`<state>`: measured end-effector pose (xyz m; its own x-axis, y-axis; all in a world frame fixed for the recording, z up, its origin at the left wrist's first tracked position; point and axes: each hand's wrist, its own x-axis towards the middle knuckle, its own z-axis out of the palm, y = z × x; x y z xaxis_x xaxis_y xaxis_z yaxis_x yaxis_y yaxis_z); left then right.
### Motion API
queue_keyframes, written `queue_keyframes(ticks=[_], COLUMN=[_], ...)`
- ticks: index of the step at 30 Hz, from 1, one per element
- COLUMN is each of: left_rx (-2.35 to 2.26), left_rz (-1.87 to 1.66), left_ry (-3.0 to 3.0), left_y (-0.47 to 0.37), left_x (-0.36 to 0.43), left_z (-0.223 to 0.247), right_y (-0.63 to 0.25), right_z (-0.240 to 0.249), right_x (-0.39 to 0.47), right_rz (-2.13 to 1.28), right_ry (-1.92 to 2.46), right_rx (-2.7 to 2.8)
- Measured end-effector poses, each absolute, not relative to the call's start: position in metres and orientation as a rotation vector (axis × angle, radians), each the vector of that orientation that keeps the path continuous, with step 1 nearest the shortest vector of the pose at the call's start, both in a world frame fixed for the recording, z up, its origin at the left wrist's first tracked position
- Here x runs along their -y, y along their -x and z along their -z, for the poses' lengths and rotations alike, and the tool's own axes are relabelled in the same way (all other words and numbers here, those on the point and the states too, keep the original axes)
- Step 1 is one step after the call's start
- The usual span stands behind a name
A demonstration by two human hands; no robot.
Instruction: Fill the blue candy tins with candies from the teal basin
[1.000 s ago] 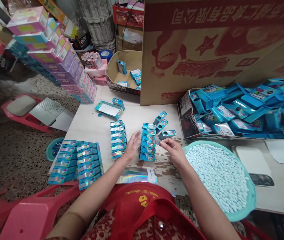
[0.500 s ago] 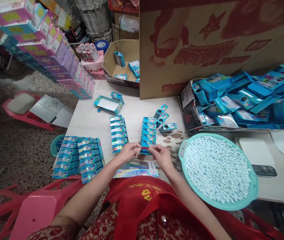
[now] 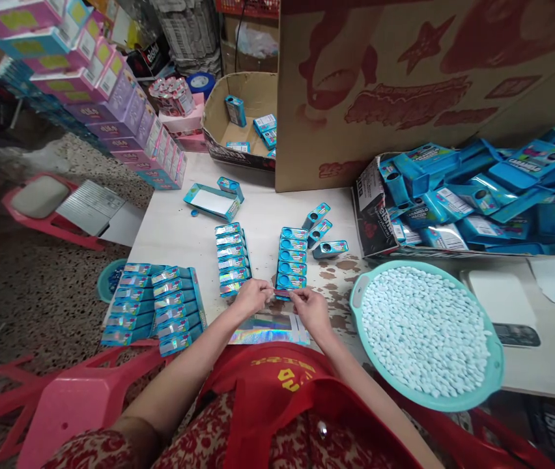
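At the near end of a row of small blue cardboard boxes [image 3: 299, 256], I see my left hand [image 3: 252, 298] and right hand [image 3: 313, 312] pinching a narrow reddish strip [image 3: 282, 293]; whether it touches a box, I can't tell. Shiny bands seem finished on the boxes to the left [image 3: 230, 251]; round openings remain uncovered here and on three loose boxes [image 3: 338, 247].

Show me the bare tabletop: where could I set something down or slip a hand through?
Best: the patch between the open tray and the three loose boxes, below the upright cardboard. A narrower lane runs between the two box rows. Crowded: the near end, where the left hand and right hand hold a strip.
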<state>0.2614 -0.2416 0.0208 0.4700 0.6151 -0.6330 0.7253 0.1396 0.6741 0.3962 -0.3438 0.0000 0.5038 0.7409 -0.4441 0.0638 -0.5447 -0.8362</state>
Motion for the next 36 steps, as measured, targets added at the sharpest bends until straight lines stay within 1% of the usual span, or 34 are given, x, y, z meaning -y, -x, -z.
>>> queue_keyframes(ticks=[10, 14, 20, 22, 26, 28, 31, 36], left_rx=[-1.18, -1.233, -1.303, -1.28, -1.1, -1.06, -1.104, -1.139], left_rz=[0.044, 0.08, 0.137, 0.091, -0.124, -0.05, 0.192, 0.351], left_ry=[-1.726, -1.796, -1.835, -1.829, -1.776, -1.817, -1.908, -2.0], left_y=[-0.263, -0.27, -0.266, -0.263, -0.26, -0.256, -0.247, -0.238], left_x=[0.245, 0.25, 0.263, 0.271, 0.286, 0.288, 0.286, 0.291], left_z=[-0.008, -0.001, 0.006, 0.011, 0.019, 0.021, 0.019, 0.02], right_y=[-0.396, -0.398, -0.413, -0.412, -0.403, -0.402, -0.404, -0.404], right_z=[-0.002, -0.002, 0.003, 0.008, 0.023, 0.029, 0.032, 0.033], right_x=[0.343, 0.341, 0.354, 0.356, 0.349, 0.345, 0.348, 0.389], right_rz=[-0.953, -0.862, -0.723, -0.75, -0.814, -0.82, -0.813, -0.776], right_ry=[2.077, 2.134, 2.16, 2.123, 2.1, 2.092, 2.072, 2.087], right_rx=[0.829, 0.872, 0.728, 0.66, 0.647, 0.668, 0.709, 0.845])
